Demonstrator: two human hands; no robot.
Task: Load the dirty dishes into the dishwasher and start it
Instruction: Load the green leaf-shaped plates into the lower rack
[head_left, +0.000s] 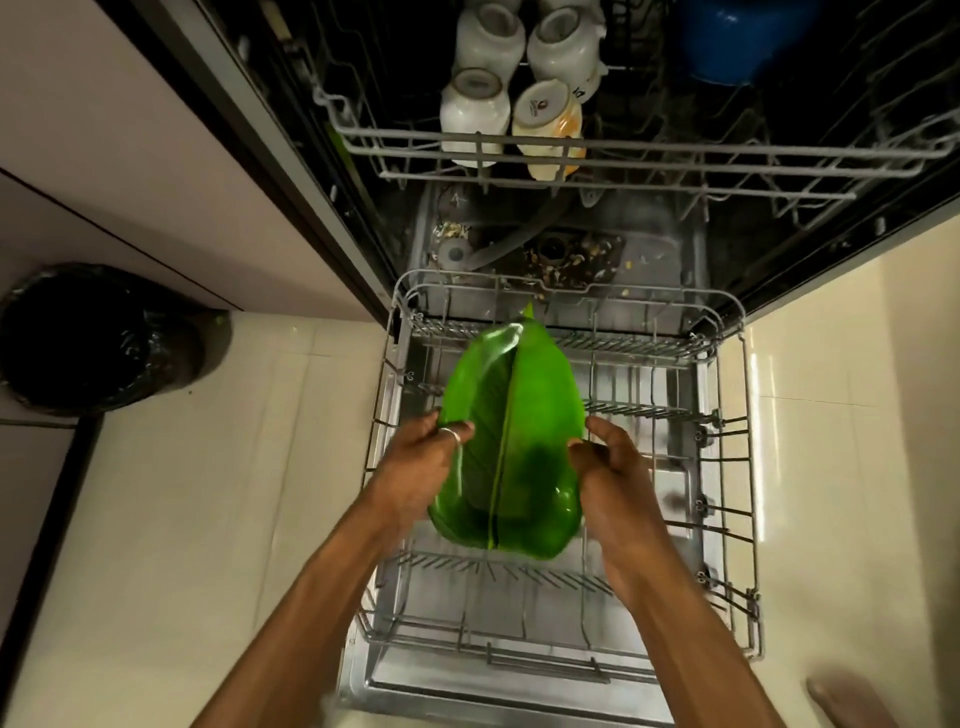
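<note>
Cream floor tiles (208, 519) are shining around an open dishwasher (660, 260), which is filling the frame from 12 o'clock down to 6. Its lower rack (727, 457) is standing pulled out over the dropped door, and its wire tines are showing bare at 3 and 6 o'clock.

A green plate (514, 415), shaped like a leaf with a raised rib down its middle, is hanging over the centre of that rack with its pointed tip aiming at 12 o'clock. Whether it is touching the tines is hard to tell.

The left hand (421, 467) is gripping the plate's edge at 9 o'clock, thumb curled over the top and wearing a thin ring. The right hand (613, 478) is clasping the opposite edge at 3 o'clock, with fingers bent round the rim. Both forearms are reaching in from 6 o'clock.

At 12 o'clock the upper rack (649, 156) is holding four pale cups (472, 109) turned upside down, and a blue bowl (727, 41) is sitting toward 1 o'clock. Food scraps (571, 260) are lying on the tub floor just behind the lower rack.

At 9 o'clock a round bin (93, 338) lined with a black bag is standing on the tiles, well apart from the dishwasher. A blurred foot (841, 696) is showing at 5 o'clock.
</note>
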